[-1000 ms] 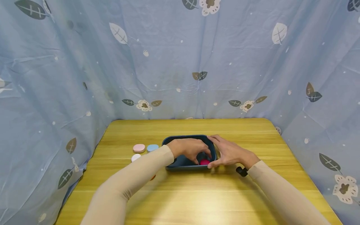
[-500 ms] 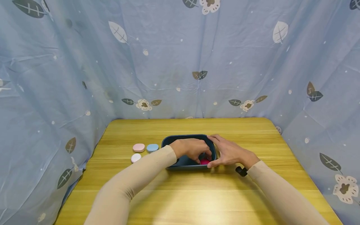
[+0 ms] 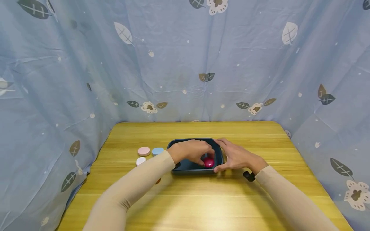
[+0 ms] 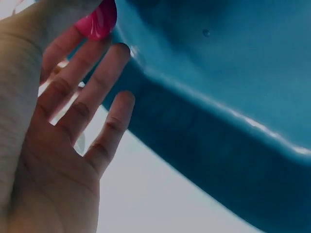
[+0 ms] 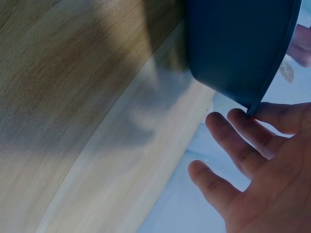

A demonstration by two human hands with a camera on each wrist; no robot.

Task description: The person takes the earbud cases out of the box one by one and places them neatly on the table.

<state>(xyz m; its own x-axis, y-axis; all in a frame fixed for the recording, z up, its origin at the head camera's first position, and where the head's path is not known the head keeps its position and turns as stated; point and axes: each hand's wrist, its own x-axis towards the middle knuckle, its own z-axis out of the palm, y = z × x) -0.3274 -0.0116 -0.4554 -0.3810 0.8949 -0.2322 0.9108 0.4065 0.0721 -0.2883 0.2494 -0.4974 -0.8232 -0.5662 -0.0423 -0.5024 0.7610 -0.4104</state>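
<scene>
Inside a dark blue rectangular bin [image 3: 193, 172], my left hand [image 3: 190, 150] reaches down towards the right end. Its thumb and forefinger pinch a glossy deep-pink rounded piece [image 3: 209, 163]; in the left wrist view this pink piece [image 4: 99, 22] shows at the top, while the other fingers spread loosely beside the bin wall [image 4: 209, 126]. My right hand [image 3: 235, 156] holds the bin's right end, thumb at the near corner and forefinger at the far one. The right wrist view has the forefinger against the rim corner and the remaining fingers off the wall.
Left of the bin on the wooden table [image 3: 231, 205] lie a pale pink oval piece [image 3: 144, 151], a light blue one [image 3: 157, 151] and a white round one [image 3: 140, 161]. An orange-brown thing [image 3: 158, 181] peeks out by the left sleeve. A patterned blue curtain [image 3: 185, 57] surrounds the table.
The left hand has shifted slightly left and up within the bin, and more of the deep-pink piece shows at its fingertips. The right hand stays at the bin's end.
</scene>
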